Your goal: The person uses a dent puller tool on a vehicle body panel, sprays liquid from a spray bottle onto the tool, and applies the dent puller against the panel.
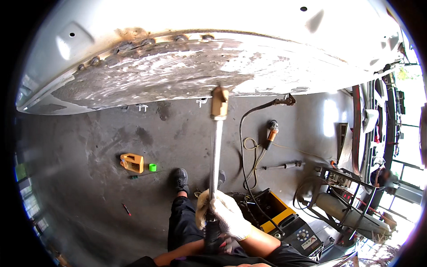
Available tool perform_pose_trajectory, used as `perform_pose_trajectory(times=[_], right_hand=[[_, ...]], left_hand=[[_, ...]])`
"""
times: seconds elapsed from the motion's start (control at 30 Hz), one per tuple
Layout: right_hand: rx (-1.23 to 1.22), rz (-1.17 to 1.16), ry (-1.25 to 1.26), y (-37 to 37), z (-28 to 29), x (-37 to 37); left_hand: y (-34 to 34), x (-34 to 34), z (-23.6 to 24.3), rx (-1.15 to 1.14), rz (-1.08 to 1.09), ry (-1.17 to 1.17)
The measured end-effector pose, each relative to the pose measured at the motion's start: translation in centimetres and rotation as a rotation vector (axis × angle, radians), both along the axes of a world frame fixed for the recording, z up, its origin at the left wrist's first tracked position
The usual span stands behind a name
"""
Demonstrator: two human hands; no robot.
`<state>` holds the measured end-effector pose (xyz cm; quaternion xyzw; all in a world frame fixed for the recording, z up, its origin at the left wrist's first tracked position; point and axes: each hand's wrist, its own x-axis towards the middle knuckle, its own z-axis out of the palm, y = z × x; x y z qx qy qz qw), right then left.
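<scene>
A gold-tipped silver metal rod (216, 155) is clasped by fingers (218, 207) of the white-gloved left hand (202, 209) and right hand (232, 220) (presumably for steadiness) near a scraped white panel (178, 66).

A grey floor (84, 191) spreads across the middle and left of the frame, blotched with dark stains (143, 135) left of centre. A white glare (329, 116) lies on it at right. Dark-framed windows (407, 175) line the right edge, bright with daylight, and greenery (404, 73) shows at upper right.
</scene>
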<state>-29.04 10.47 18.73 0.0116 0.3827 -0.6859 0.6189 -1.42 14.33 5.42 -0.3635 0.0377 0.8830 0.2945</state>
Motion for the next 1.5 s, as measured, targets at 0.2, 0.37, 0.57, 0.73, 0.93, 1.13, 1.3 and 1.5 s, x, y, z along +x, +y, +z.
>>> perform_pose_trajectory(times=[0.2,0.37,0.57,0.73,0.93,1.13,1.3,1.5], right_hand=[[0.064,-0.086,0.154,2.2,-1.6,-0.4],[0.017,-0.1,0.164,1.7,-1.3,-1.7],[0.013,-0.119,0.136,1.9,-1.7,-1.9],[0.074,-0.152,0.146,2.0,-1.8,-2.0],[0.085,-0.056,0.223,1.3,0.0,-4.2],[0.06,-0.172,0.282,-0.6,1.0,-6.0],[0.188,-0.07,0.161,2.3,0.6,-1.4],[0.204,-0.091,0.207,2.6,-1.2,-1.8]], left_hand=[[0.3,-2.8,0.0,-0.256,0.095,-0.142],[0.2,-3.2,0.2,-0.207,0.173,-0.145],[1.6,-1.9,-1.1,-0.15,0.173,-0.08],[0.6,-3.4,0.0,-0.119,0.116,-0.058],[1.0,-3.8,0.3,0.083,0.021,-0.028],[1.6,-3.6,-0.2,0.124,0.121,-0.062],[1.2,-2.9,0.2,0.04,0.043,-0.068],[4.0,-6.9,2.9,-1.098,0.667,-0.474]])
